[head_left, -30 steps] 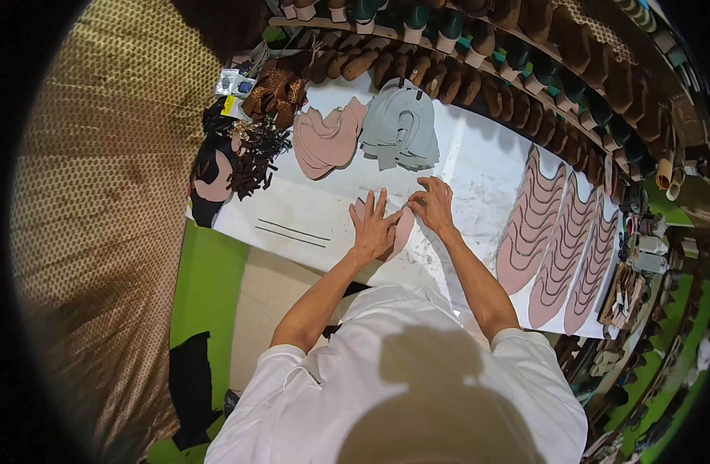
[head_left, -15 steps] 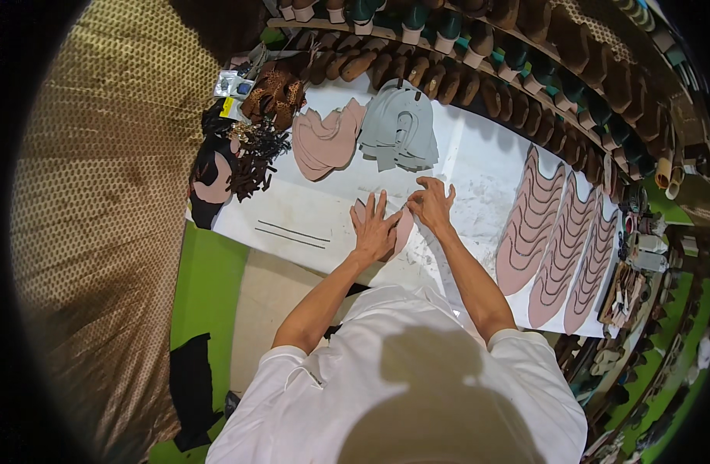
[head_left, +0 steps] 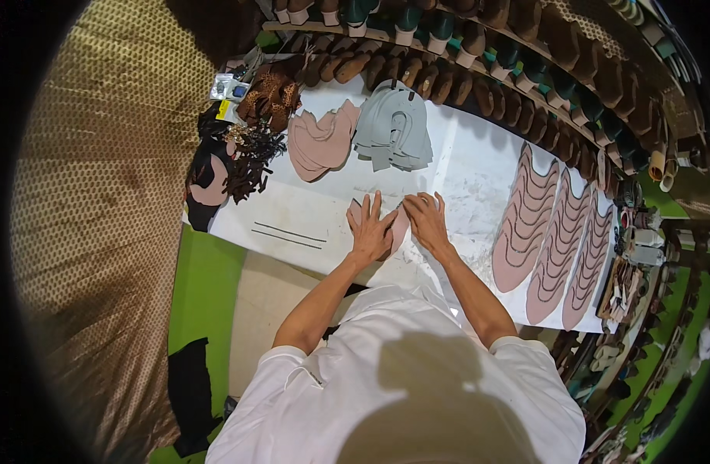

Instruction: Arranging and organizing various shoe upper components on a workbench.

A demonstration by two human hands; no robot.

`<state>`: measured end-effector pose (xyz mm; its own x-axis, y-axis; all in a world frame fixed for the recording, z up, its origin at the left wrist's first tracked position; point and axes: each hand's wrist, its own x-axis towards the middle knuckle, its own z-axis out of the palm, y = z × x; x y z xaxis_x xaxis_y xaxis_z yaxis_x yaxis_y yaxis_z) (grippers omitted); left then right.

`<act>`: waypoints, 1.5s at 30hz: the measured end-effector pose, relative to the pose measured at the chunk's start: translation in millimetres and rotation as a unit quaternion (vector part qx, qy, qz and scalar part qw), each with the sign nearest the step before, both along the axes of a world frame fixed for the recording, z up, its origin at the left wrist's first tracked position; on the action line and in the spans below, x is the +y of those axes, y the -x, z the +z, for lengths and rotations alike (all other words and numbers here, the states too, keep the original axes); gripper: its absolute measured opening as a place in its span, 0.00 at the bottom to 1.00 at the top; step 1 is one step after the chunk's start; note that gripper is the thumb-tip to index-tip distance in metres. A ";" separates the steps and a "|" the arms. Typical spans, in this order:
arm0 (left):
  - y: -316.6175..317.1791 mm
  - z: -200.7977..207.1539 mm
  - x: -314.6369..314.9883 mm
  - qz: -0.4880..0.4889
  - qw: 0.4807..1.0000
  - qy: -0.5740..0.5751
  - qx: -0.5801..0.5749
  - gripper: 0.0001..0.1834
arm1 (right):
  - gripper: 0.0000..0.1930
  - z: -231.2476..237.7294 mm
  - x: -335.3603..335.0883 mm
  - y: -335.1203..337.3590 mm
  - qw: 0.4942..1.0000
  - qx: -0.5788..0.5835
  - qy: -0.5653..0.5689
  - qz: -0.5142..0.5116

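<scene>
A pink shoe-upper piece point(head_left: 400, 230) with a curved edge lies on the white table in front of me, partly covered by my hands. My left hand point(head_left: 370, 230) rests flat on it, fingers spread. At the piece's upper right tip, the bent fingers of my right hand point(head_left: 428, 223) are drawn together on its edge; the fingertips are hard to see. Two thin black strips point(head_left: 289, 235) lie left of my left hand. Beyond my hands sit a stack of pink pieces point(head_left: 322, 143) and a pile of grey pieces point(head_left: 394, 127).
Three overlapping rows of pink pieces with dark edging point(head_left: 517, 232) cover the table's right end. At the left end are a heap of small dark strips point(head_left: 250, 174) and brown patterned material point(head_left: 270, 97). Shelves of shoe lasts point(head_left: 448, 81) line the far side.
My right hand has lowered and shifted slightly left, its fingers now against the pink piece's edge. My left hand has stayed on the piece.
</scene>
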<state>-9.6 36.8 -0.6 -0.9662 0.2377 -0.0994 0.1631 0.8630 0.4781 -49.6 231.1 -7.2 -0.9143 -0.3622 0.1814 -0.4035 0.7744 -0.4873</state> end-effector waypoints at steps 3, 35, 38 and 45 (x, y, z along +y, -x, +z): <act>-2.4 5.7 1.3 0.003 1.000 0.004 -0.003 0.34 | 0.18 -1.1 -3.5 -3.5 0.999 -0.011 -0.034 0.026; -50.8 4.3 -20.3 0.052 0.998 -0.006 -0.016 0.27 | 0.04 9.2 -7.5 4.9 0.980 -0.027 -0.017 0.195; -50.2 2.2 -19.5 0.052 0.999 0.002 -0.017 0.28 | 0.05 10.8 -11.5 12.4 0.976 -0.042 -0.033 0.211; -48.6 -0.4 -19.8 0.049 0.998 0.006 -0.026 0.29 | 0.04 12.0 -17.5 23.1 0.971 -0.082 -0.065 0.214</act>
<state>39.0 17.0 -1.0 -0.9784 0.1399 -0.1519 0.0522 0.8793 0.4734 -72.6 213.5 4.7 -0.6878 -0.7254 -0.0265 -0.6268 0.6119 -0.4823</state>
